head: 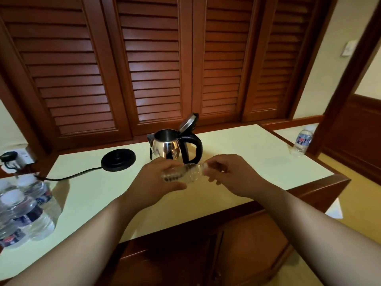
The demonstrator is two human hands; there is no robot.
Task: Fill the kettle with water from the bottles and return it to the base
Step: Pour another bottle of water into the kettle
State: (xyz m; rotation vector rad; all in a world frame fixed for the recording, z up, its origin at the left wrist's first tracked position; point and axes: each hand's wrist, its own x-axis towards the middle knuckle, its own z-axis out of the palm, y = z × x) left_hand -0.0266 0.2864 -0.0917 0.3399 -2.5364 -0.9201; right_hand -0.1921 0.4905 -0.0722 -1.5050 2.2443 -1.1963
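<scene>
A steel kettle (168,146) with a black handle stands on the pale countertop (237,145), its lid tipped open. To its left lies the round black base (118,159), bare, with its cord running left. Just in front of the kettle both hands hold a clear plastic bottle (190,174) lying sideways; it looks empty and crumpled. My left hand (159,180) grips its body. My right hand (231,172) pinches its neck end. Whether a cap is on it stays hidden by the fingers.
Several full water bottles (26,211) stand at the counter's left edge. One more bottle (303,141) stands on a lower ledge at the far right. A wall socket with a plug (12,158) sits at the left. Louvred wooden doors rise behind the counter.
</scene>
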